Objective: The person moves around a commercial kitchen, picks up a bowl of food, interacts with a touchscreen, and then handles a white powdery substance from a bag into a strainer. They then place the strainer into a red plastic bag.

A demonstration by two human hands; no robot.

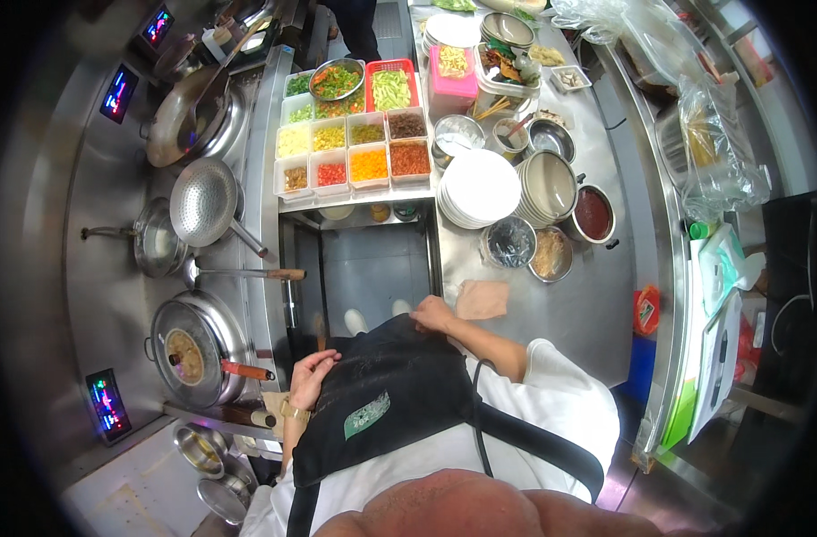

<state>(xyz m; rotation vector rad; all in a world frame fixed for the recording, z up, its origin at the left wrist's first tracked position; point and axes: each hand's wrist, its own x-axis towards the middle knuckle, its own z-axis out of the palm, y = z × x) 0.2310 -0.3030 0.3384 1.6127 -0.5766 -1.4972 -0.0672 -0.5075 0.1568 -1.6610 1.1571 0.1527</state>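
Observation:
My left hand (308,379), with a gold-coloured watch at the wrist, lies against the left side of the black apron (401,382); no object shows in it. At the apron's right upper edge is my right hand (432,314), its fingers curled on or beside the cloth. A folded tan cloth (482,299) lies on the steel counter just right of that hand. To the left, a lidded pan with a red handle (247,370) sits on the stove, and a wooden-handled ladle (247,273) rests above it. Farther up is a perforated metal strainer (203,201).
White tubs of diced vegetables (331,176) stand on the counter ahead. On the right counter are stacked white plates (481,188), stacked bowls (550,184) and a pot of dark red sauce (593,213). A wok (183,124) stands upper left. Another person's legs (358,30) show at the top.

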